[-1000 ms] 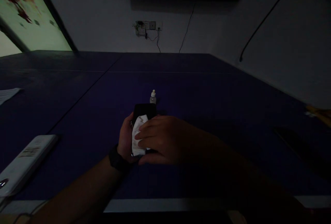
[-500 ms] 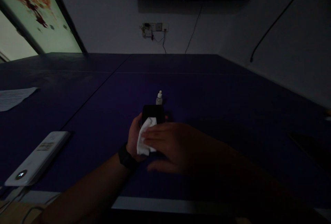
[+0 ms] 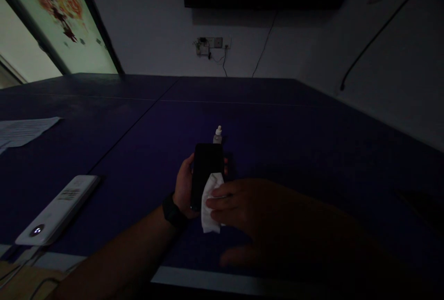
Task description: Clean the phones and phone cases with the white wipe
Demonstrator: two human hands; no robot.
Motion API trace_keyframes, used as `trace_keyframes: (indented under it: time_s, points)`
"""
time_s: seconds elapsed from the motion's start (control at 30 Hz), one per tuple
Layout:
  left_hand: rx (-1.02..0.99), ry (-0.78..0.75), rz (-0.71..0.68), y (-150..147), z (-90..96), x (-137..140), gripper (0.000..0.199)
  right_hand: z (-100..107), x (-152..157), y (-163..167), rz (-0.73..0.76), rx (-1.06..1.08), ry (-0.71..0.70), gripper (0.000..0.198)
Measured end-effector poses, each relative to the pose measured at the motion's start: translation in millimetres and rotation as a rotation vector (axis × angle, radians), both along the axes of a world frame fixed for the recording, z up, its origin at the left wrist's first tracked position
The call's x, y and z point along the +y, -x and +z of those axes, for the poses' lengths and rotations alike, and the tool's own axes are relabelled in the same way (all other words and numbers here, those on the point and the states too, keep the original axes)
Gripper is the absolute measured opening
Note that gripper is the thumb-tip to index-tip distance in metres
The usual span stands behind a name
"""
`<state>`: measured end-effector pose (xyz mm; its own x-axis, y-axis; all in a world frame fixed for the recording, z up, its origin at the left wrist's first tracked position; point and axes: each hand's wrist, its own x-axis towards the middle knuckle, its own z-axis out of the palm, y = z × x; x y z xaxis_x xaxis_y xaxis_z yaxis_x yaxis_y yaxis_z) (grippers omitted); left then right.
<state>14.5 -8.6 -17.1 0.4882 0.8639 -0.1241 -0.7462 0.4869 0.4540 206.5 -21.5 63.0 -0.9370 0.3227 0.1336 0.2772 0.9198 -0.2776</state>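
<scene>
Above the counter (image 3: 294,129), I had the left hand (image 3: 182,191) grasping the phone (image 3: 206,160) while the right hand (image 3: 251,214) laid fingers on a white cloth (image 3: 207,219), pinch untellable, wiping seemingly underway, amount left unclear.

Dark flat phone (image 3: 204,163), round-cornered, is sitting in the left hand (image 3: 183,184), long axis pointing away. White wipe (image 3: 209,223), limp and creased, is covering its lower right part, overhanging the near end.

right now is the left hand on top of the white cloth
No, the right hand is on the white cloth, while the left hand holds the black phone.
</scene>
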Motion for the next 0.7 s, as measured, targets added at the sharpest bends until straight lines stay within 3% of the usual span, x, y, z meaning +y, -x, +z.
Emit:
trace_keyframes:
  time_s: [0.2, 0.4, 0.57, 0.7]
  points:
    - [-0.007, 0.025, -0.005, 0.9, -0.8, -0.4, 0.061, 1.3, 6.9, 1.8, -0.162, 0.011, -0.093, 0.048]
    - [-0.059, 0.053, -0.04, -1.6, 2.2, -0.1, 0.067, -6.1, 4.3, 4.6, 0.05, -0.004, -0.09, 0.044]
    - [-0.113, 0.056, -0.038, -3.9, 7.2, -3.3, 0.067, -4.1, 12.5, 5.5, -0.054, 0.042, -0.087, 0.068]
    - [-0.142, 0.013, -0.081, -6.4, -3.3, -5.8, 0.059, -3.8, 24.3, 5.0, -0.035, 0.094, -0.047, 0.08]
